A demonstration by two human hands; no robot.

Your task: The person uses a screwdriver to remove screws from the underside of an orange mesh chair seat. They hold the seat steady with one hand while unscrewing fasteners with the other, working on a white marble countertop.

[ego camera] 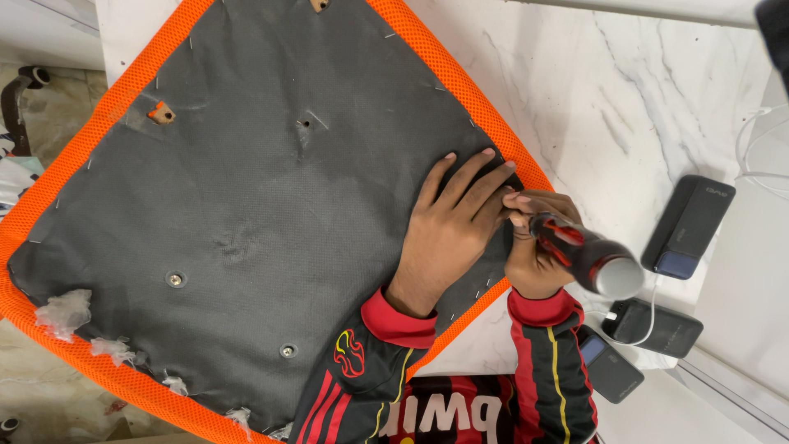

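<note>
An upturned chair seat (246, 189) lies before me, its underside covered in dark grey fabric with an orange mesh border (448, 66). My left hand (452, 226) lies flat on the fabric near the right edge, fingers spread. My right hand (534, 247) grips a screwdriver (588, 259) with a black, red and grey handle; its tip meets the fabric right by my left fingertips, and the tip itself is hidden. Staples line the edge of the fabric.
A white marble surface (608, 99) lies under the seat. Dark power banks (689, 226) (653, 327) and a phone (608, 366) sit at the right with a white cable (760, 148). Metal screw inserts (175, 279) (287, 351) and torn plastic scraps (64, 311) mark the seat's lower left.
</note>
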